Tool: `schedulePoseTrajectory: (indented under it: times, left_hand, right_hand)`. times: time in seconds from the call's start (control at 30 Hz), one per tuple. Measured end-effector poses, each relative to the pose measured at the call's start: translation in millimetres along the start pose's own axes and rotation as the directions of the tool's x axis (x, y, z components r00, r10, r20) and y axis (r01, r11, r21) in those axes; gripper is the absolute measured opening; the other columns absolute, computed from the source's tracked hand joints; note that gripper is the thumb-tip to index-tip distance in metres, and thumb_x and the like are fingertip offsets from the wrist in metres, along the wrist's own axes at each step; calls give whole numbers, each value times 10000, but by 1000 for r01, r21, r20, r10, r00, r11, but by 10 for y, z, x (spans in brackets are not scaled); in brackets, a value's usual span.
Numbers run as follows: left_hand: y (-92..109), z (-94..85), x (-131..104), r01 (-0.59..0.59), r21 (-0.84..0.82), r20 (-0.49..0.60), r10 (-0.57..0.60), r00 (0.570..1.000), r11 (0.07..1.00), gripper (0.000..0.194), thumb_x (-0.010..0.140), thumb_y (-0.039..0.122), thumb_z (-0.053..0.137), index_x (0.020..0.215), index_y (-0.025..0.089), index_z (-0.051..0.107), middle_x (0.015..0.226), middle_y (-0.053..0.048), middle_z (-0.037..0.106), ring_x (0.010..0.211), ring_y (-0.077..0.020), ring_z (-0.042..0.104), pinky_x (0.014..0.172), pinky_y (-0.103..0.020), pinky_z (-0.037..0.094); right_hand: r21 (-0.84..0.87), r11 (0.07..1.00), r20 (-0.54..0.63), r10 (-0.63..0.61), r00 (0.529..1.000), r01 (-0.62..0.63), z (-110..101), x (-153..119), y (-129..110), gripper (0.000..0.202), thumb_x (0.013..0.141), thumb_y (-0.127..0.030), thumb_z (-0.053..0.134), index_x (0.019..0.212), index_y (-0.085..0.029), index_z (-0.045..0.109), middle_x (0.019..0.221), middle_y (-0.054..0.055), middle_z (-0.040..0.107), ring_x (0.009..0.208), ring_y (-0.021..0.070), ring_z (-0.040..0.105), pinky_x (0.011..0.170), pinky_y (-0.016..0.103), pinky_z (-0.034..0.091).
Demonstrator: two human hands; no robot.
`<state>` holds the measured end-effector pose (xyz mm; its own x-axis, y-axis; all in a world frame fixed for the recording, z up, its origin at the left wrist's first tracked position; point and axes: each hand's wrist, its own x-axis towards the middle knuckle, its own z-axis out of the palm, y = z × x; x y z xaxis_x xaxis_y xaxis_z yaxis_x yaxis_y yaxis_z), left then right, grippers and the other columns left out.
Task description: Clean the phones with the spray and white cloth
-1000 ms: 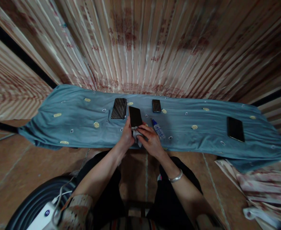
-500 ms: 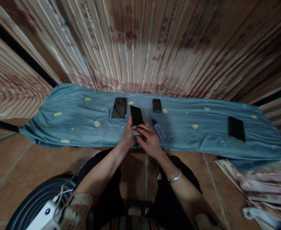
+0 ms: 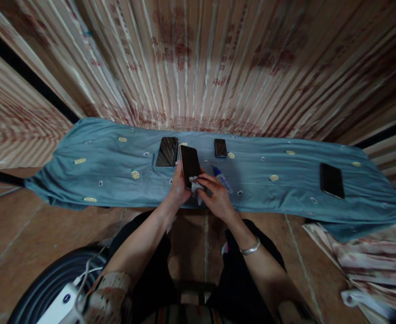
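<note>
Currently clasping a dark-screened phone (image 3: 190, 163) in the left hand (image 3: 178, 190), gripping it along its lower left side, near the middle of the frame. Tilting it slightly, pointing its top end toward the upper left. Pinching a pale crumpled scrap (image 3: 195, 185) in the fingers of the right hand (image 3: 218, 199), touching it to the phone's lower right corner and letting a loose end hang below. Being unable to tell cloth from tissue there. Holding both hands close together over the near edge of a blue patterned tablecloth (image 3: 248, 162). Looking down also on a second dark phone (image 3: 167, 152) just left of the held one, a small dark device (image 3: 220, 148) above and right of centre, and a blue-capped bottle (image 3: 225, 181) lying just beside the right hand. Seeing a flat dark device (image 3: 331, 181) well apart, toward the right edge of the frame. Wearing a silver bracelet (image 3: 251, 247) on the right wrist. Facing a striped curtain (image 3: 198, 67) across the upper frame.
</note>
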<state>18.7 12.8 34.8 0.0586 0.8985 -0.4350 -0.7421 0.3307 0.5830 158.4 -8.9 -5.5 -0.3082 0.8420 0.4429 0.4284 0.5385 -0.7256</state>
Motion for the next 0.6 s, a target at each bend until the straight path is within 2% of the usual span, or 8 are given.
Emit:
schedulePoseTrajectory:
  times: [0.1,0.23,0.43,0.6]
  left_hand:
    - [7,17,-19,8,-4,-6,-8,1000,1000,639,999,564,258,1016,120,718,747,-102,747,822,-223,744,748,-316,587]
    - [-2,34,-48,28,-7,-8,-28,1000,1000,668,1013,535,214,1020,97,718,742,-109,749,809,-217,745,750,-312,589]
    - [-117,-16,-67,103,3,-12,-103,995,995,678,924,665,401,977,81,740,769,-125,762,817,-243,752,760,-315,588]
    - [-206,-33,-56,120,2,28,-120,992,993,671,920,682,389,902,110,739,824,-119,770,905,-237,748,835,-317,577]
  right_hand:
    - [-13,1000,-1,-14,1000,14,5,-5,-5,295,902,-228,606,1174,-237,718,1271,84,679,1196,235,615,1064,423,490]
    - [-48,999,21,-22,1000,23,31,-5,-45,301,948,-267,575,1221,-266,702,1304,66,668,1224,235,597,1078,429,480]
    - [-96,986,59,-133,989,138,115,-15,-161,388,1023,-295,413,1331,-201,630,1344,108,645,1253,247,562,1115,480,446]
    - [-170,973,57,-146,988,154,140,-13,-152,431,1034,-277,354,1359,-143,603,1383,141,616,1283,256,535,1136,478,431]
